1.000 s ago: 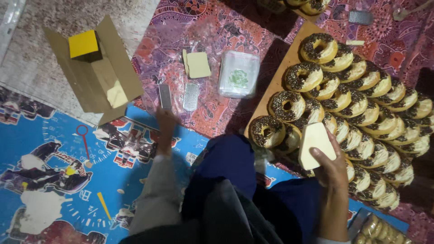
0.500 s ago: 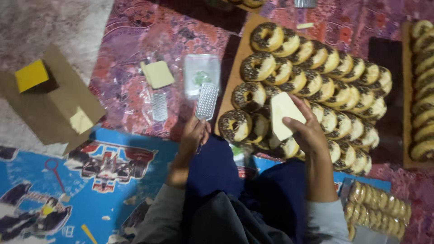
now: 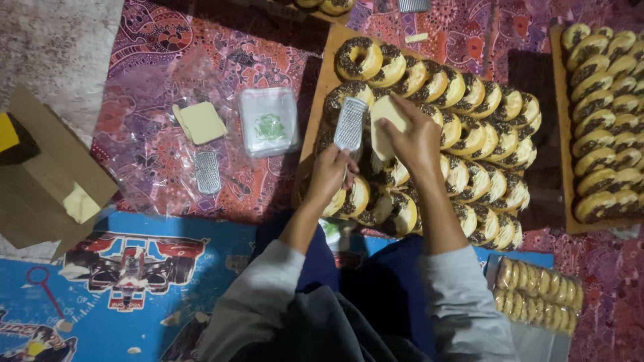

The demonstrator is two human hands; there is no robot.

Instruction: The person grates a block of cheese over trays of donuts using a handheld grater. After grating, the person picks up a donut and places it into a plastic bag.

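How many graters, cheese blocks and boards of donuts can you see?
Graters: 3, one in the left hand at, one on the mat, one at the top edge
Cheese blocks: 3, one in the right hand at, two others
Donut boards: 2
Total: 8

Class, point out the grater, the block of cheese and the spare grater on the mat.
grater (image 3: 350, 124), head view, on its metal face.
block of cheese (image 3: 382, 127), head view, on its pale side.
spare grater (image 3: 207, 172), head view, on its middle.

Left hand (image 3: 330, 173) grips grater (image 3: 350, 124) — right hand (image 3: 416, 137), cheese block (image 3: 384, 127).
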